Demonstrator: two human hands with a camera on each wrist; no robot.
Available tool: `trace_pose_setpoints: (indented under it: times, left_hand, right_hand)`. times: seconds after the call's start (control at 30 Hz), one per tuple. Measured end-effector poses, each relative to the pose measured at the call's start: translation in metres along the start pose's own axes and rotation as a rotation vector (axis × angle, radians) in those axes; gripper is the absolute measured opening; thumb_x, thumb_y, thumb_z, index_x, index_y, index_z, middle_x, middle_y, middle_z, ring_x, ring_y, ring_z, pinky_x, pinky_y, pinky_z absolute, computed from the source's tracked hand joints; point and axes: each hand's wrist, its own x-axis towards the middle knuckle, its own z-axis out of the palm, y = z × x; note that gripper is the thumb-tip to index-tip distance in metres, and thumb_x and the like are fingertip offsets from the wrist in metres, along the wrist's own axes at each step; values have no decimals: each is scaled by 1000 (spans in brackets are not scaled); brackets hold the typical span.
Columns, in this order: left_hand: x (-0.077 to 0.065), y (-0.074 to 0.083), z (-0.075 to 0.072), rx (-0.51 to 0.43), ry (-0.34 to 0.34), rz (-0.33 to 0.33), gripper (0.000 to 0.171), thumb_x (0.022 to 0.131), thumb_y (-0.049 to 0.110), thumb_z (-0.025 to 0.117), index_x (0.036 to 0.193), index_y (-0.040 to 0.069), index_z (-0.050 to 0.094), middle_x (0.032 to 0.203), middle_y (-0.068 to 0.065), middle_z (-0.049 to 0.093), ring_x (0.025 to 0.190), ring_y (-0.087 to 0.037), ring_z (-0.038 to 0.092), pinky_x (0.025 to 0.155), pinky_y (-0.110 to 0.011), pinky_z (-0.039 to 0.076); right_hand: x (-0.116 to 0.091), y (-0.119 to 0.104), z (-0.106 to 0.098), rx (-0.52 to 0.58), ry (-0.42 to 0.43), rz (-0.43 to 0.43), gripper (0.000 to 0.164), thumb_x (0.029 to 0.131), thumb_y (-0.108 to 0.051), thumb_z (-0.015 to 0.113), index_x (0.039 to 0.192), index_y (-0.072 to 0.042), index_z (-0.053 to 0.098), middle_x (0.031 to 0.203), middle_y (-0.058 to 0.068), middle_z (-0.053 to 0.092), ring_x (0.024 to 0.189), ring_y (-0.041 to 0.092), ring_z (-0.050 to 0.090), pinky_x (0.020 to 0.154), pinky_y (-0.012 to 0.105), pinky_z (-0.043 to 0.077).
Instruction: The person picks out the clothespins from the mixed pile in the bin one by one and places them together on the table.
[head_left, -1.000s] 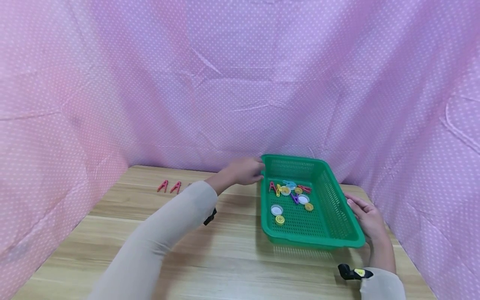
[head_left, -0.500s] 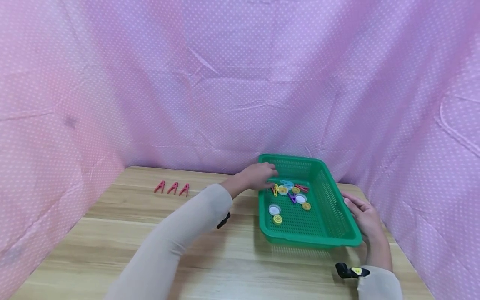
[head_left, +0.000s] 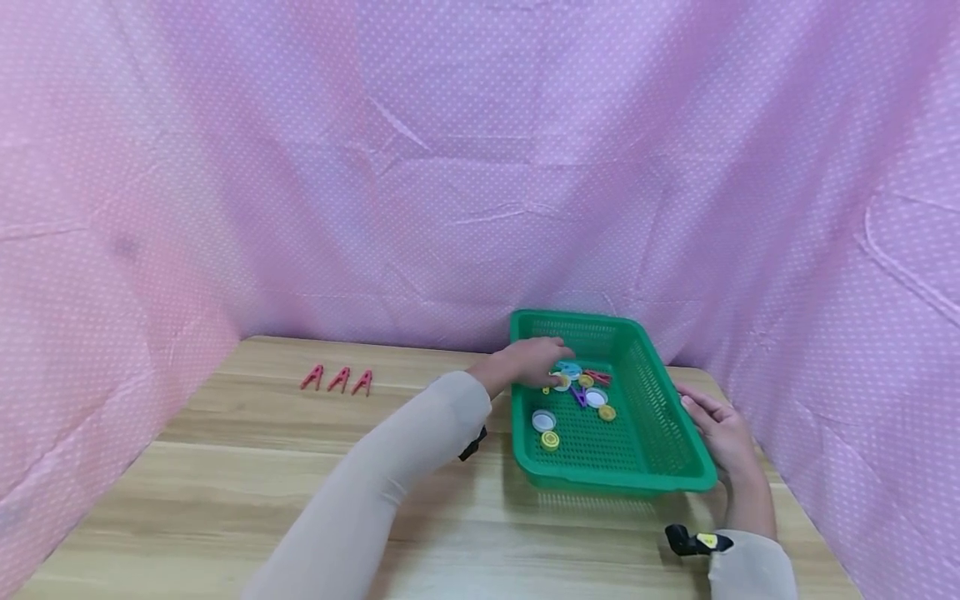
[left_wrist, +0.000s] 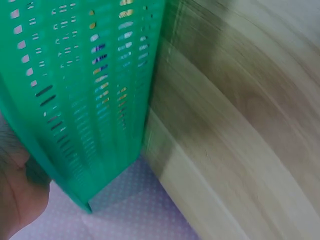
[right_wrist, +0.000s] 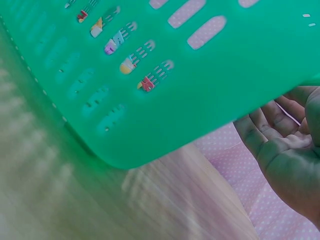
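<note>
My left hand (head_left: 536, 362) reaches over the left rim into a green plastic basket (head_left: 615, 482), fingers extended and spread just above small things at its far left. It covers part of a yellow clothespin (head_left: 546, 390). Close to its fingertips lie a light blue clothespin (head_left: 567, 368), a pink-red clothespin (head_left: 597, 377) and a purple clothespin (head_left: 579, 397). My right hand (head_left: 726, 433) holds the basket's right rim, thumb on top and the other fingers underneath. In the left wrist view, the basket's slotted wall (left_wrist: 100, 125) hides the left fingertips.
Round lids lie in the basket, among them a whitish lid (head_left: 543, 421), a yellow lid (head_left: 550, 441) and a gold lid (head_left: 607, 413). Three pink-red clothespins, including a middle clothespin (head_left: 340, 380), stand in a row on the wooden table (head_left: 247, 467). A pink dotted cloth (head_left: 480, 167) surrounds it.
My left hand has moved right, from outside the basket's left rim to inside it, now covering the pink-red clothespin at the left. The right hand keeps its hold on the rim.
</note>
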Motion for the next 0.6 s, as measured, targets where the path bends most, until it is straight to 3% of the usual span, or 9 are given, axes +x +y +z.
trace_pose_setpoints:
  times: [0.3,0.6]
  left_hand:
    - [15,2,8,-71,-60,-34,60,102,31,64,157,16,43,161,-6,41,148,-23,37,118,-39,33]
    - [30,5,11,-54,-121,-65,61,102,29,64,158,20,41,162,-2,38,149,-20,35,118,-37,33]
  right_hand:
    - [0,-1,-1,-16,-7,-4,35,102,-24,66,136,-17,68,110,-19,73,92,1,69,73,19,56]
    - [1,0,-2,-3,-9,3,36,102,-22,65,137,-16,67,110,-18,73,91,2,70,73,20,57]
